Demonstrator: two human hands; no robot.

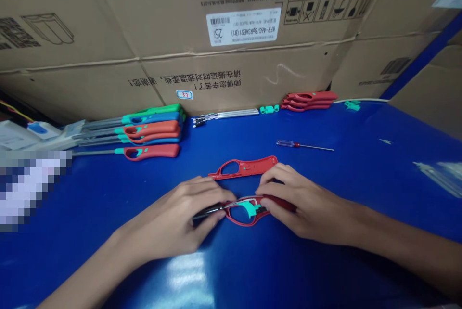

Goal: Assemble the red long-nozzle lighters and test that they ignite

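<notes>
Fingers: my fingers (216, 195) are curled closed on the work, both hands drawn in close together, neither spread wide;

Left hand: my left hand (169, 220) has hold of a slim metal barrel (209, 210) where it meets a red plastic lighter shell (236, 220);

Right hand: my right hand (303, 208) grips the dark red handle end of that same shell, pressing it from above;

Work in hand: the shell lies flat on the blue tabletop (361, 164), right between my hands, with a green plastic trigger (250, 209) seated in its loop; the parts beneath my fingers are partly hidden;

Done: the barrel and trigger appear fitted in this shell; a row of complete-looking long lighters (151, 128) in green, blue and orange-red lies stacked to my left, with one red lighter (151, 151) just below them;

Not done: a loose red plastic half-shell (242, 168) lies just beyond my hands, not yet closed onto the other half;

Beyond: a small screwdriver with a red and blue handle (290, 144) lies to the right; spare red shells (308, 101) and bundled metal tubes with wires (225, 115) sit against a cardboard carton (180, 20);
</notes>
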